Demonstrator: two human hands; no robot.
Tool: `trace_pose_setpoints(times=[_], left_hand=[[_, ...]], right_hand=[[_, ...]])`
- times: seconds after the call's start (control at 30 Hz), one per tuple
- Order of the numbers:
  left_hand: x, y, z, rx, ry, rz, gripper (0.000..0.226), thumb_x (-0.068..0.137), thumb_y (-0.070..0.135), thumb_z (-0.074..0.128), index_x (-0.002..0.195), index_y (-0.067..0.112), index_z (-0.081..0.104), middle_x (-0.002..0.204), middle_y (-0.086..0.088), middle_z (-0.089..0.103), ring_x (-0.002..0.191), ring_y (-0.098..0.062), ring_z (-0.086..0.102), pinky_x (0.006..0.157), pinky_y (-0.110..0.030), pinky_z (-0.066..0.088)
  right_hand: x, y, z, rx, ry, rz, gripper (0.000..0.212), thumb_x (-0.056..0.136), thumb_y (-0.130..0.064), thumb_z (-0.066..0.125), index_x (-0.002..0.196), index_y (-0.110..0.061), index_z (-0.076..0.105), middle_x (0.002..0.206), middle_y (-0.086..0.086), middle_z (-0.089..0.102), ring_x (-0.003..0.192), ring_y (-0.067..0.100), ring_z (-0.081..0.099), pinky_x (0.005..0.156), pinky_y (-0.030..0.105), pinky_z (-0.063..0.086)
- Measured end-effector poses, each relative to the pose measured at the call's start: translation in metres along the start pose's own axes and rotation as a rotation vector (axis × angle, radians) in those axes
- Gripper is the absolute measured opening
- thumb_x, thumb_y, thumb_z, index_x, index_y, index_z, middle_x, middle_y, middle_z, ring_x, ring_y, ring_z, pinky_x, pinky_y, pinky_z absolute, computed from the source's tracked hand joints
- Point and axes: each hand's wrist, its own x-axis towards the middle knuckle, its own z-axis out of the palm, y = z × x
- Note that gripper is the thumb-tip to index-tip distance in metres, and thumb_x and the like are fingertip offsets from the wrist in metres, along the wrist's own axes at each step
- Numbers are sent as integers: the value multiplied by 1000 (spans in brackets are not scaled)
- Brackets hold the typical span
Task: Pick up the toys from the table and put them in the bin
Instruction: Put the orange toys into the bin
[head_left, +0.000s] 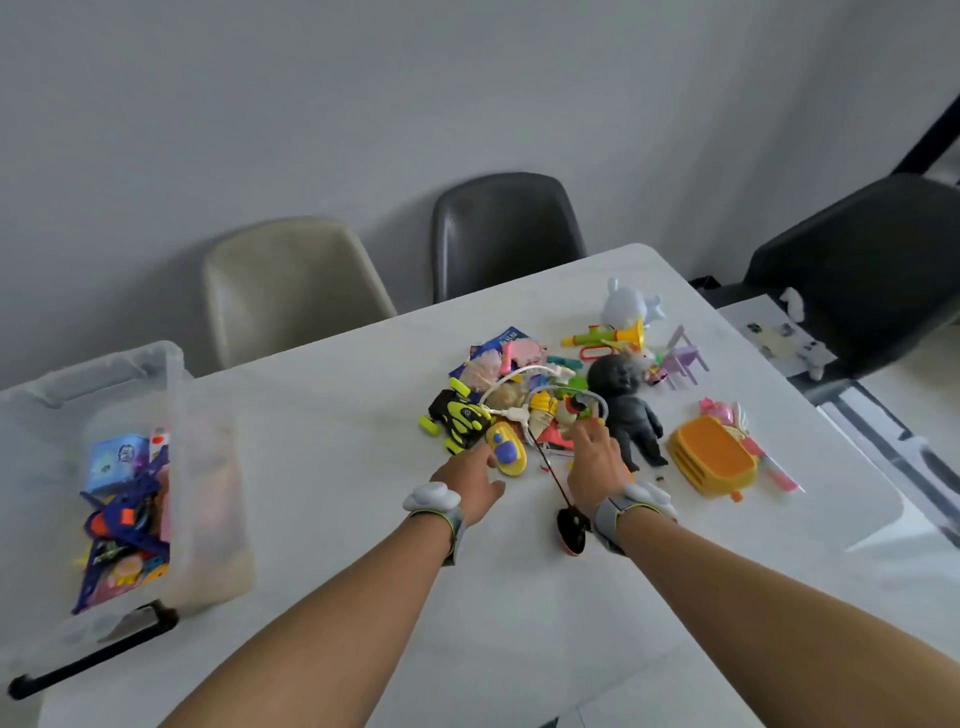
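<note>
A pile of toys lies on the white table (332, 467). It includes a black-and-lime car (460, 418), a yellow toy with purple buttons (506, 449), a white stethoscope (511, 413), a black doll (623, 395) and an orange-yellow case (711, 457). My left hand (470, 478) reaches toward the yellow toy with fingers extended, just short of it. Farther right, my right hand (597, 452) stretches its fingers into the pile beside the doll, fingertips on small red and green pieces. The clear plastic bin (176, 395) stands at the table's left and holds several toys.
A black ball on a thin rod (571, 530) lies between my wrists. A toy trumpet (608, 338), white bunny (628, 306) and purple toy chair (680, 361) sit farther back. A beige chair (291, 291) and two dark chairs (504, 228) (862, 260) ring the table.
</note>
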Motion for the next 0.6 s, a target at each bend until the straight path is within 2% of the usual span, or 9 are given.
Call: trace_pose_setpoints(times=[0.1,0.17,0.27,0.37,0.47,0.53,0.6], left_hand=[[14,27,32,43,-97,23,47,85,49,69,122,23,55,114,-3,62,105,-25,62,86,-33,49],[17,36,48,36,-187,-4,54,84,53,70,125,21,55,118,-4,62,108,-26,61,88,-33,48],[32,56,75,16,-273,-78,60,80,56,72,124,20,55,123,-5,60,109,-25,60,86,-32,48],[38,64,89,21,-335,-132,71,78,60,73,132,18,53,132,-7,57,117,-26,57,94,-34,48],[46,76,109,42,-411,-193,94,72,68,72,144,17,42,140,-9,51,125,-29,53,101,-40,47],[43,79,116,68,-445,-225,107,64,78,70,146,17,37,141,-12,48,127,-32,52,103,-44,46],[45,84,127,93,-461,-257,115,57,87,64,144,18,36,139,-14,45,126,-34,50,104,-47,45]], right_hand=[[3,40,4,-7,-13,72,59,86,2,51,139,-23,39,123,10,43,111,33,46,80,38,44],[4,55,8,1,-19,90,62,86,1,52,141,-24,38,121,9,44,110,31,47,77,35,41],[19,87,13,46,-19,128,55,89,-2,50,138,-26,43,128,9,44,114,32,45,84,38,45],[28,99,19,82,-49,140,53,90,-4,50,137,-26,44,132,10,43,116,33,44,90,42,46],[42,111,24,95,-138,149,52,90,-22,58,138,-26,41,133,11,44,118,34,46,92,43,47],[44,109,25,48,-200,121,64,86,-40,66,141,-27,36,134,11,45,119,34,48,93,42,47],[51,110,30,49,-242,129,71,84,-47,68,143,-26,34,135,12,46,120,35,49,95,42,47]])
